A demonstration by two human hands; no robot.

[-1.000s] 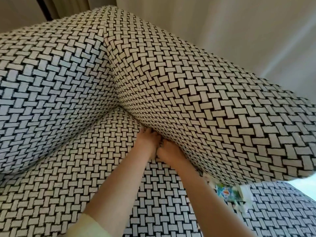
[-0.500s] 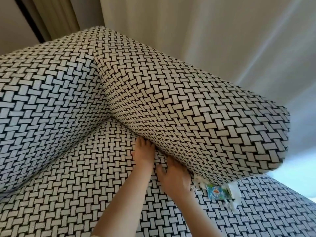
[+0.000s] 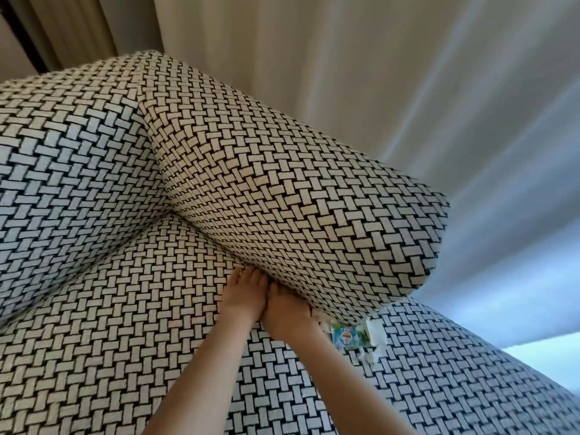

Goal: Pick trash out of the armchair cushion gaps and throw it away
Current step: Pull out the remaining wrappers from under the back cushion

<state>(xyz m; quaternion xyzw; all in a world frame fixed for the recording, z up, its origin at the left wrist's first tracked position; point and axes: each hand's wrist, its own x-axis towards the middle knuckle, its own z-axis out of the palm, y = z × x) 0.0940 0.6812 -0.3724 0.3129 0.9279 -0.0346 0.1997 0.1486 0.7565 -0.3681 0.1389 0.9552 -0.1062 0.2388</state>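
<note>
1. half a second back the two hands were a little apart along the seam. now the left hand [image 3: 244,296] and the right hand [image 3: 287,312] touch side by side at centre frame.
2. both hands are pushed into the gap where the flat seat cushion [image 3: 125,340] meets the thick, round-edged padded armrest [image 3: 298,199].
3. the left hand's fingers [image 3: 246,274] lie fairly straight. their tips are lost in the seam and nothing shows in their hold.
4. the right hand's fingers are buried under the armrest's lower edge, so i cannot tell how far they are curled or whether they have hold of anything.
5. a small crumpled blue and green printed wrapper [image 3: 346,337] stays wedged under the armrest's front lower edge, just right of the right wrist. it lies right of centre in the frame and neither hand touches it.
6. torn white paper scraps [image 3: 375,332] sit touching its right side, with frayed bits hanging below.
7. the whole armchair is covered in coarse woven fabric, with white rectangles in a basket-weave pattern on black. the broad backrest [image 3: 72,183] at left of the frame wears the same cloth.
8. smooth pale curtain fabric [image 3: 345,58] hangs in soft vertical folds across the upper right.
</note>
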